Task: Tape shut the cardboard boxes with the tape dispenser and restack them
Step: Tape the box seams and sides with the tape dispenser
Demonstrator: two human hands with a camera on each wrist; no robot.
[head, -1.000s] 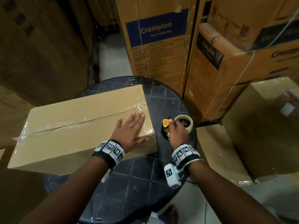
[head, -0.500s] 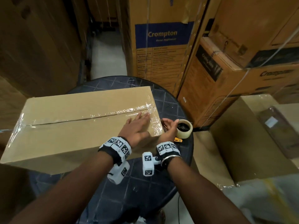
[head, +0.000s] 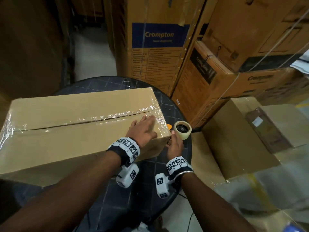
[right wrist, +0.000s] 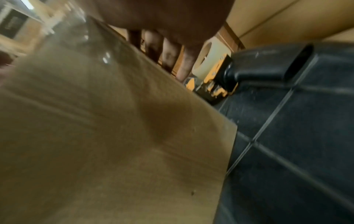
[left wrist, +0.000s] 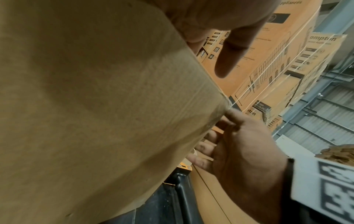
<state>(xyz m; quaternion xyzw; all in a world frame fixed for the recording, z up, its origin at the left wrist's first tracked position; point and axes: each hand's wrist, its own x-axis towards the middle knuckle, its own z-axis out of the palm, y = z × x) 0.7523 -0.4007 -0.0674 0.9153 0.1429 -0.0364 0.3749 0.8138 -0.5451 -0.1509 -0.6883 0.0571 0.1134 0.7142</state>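
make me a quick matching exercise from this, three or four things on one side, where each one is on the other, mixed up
Things:
1. left hand
2. right hand
3. tape dispenser
4. cardboard box

Places:
a. against the box's right end
b. flat on top of the box
c. lying on the round black table
d. on the table, just right of the box

Pairs: 1-b, 2-a, 3-d, 4-c

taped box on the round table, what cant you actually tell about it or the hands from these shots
- Head view: the right hand fingertips pass behind the cardboard box corner, so their contact is hidden.
- Head view: the box hides most of the tape dispenser.
- Left wrist view: the left hand is cut off by the top edge.
- Right wrist view: motion blur smears the tape.
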